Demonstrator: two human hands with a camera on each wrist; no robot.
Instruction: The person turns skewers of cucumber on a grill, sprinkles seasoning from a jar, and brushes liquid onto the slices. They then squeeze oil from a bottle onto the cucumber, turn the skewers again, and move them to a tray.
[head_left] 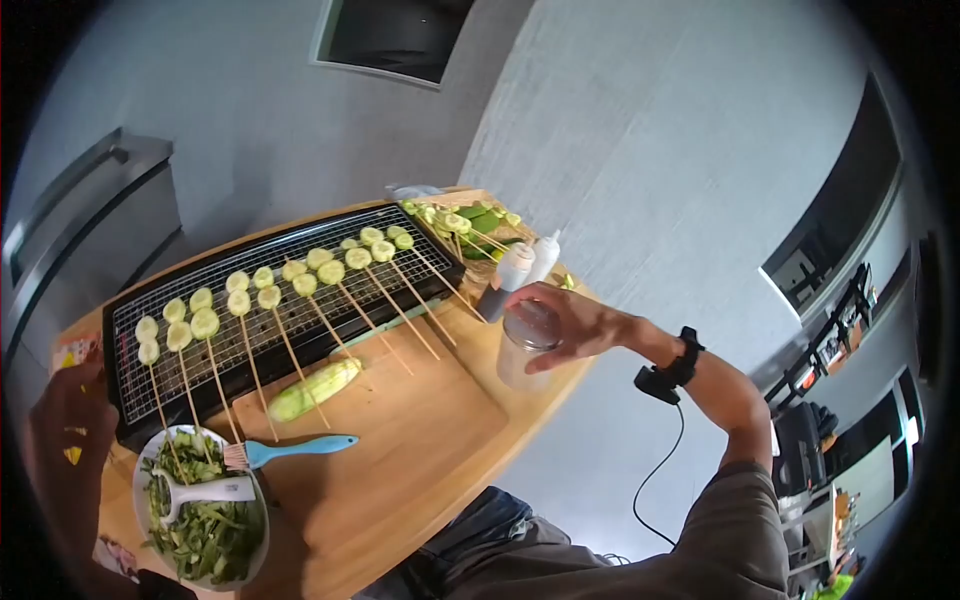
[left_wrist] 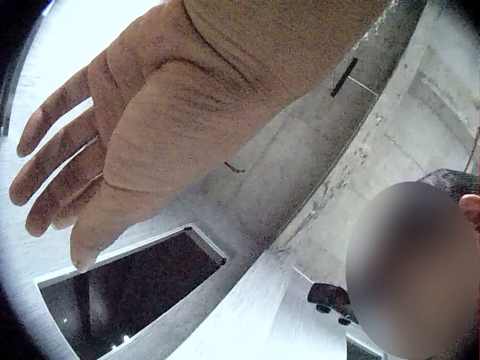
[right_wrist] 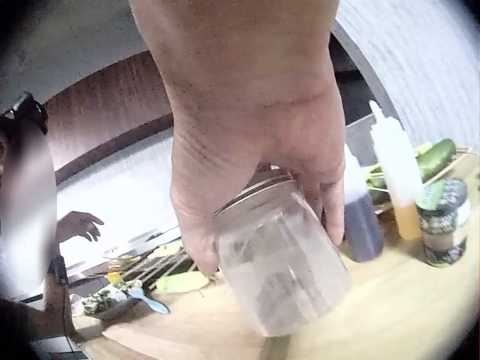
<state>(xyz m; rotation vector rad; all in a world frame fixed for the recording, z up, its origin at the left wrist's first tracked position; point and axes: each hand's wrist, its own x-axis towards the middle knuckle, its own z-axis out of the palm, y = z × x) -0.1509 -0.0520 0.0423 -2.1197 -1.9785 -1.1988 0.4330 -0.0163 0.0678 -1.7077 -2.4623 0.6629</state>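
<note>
The right hand grips a clear glass jar by its top at the table's right side; in the right wrist view the fingers curl round the rim of the jar. Beside it stand two squeeze bottles, one with dark liquid and one with yellow. The left hand is raised at the left edge, near the grill's left end; in the left wrist view this hand holds nothing, its fingers relaxed. Skewered zucchini slices lie across the black grill.
A peeled zucchini and a blue brush lie before the grill. At the front left, a bowl of green peelings holds a white peeler. More skewers and green vegetables lie behind the bottles. A labelled jar stands right of them.
</note>
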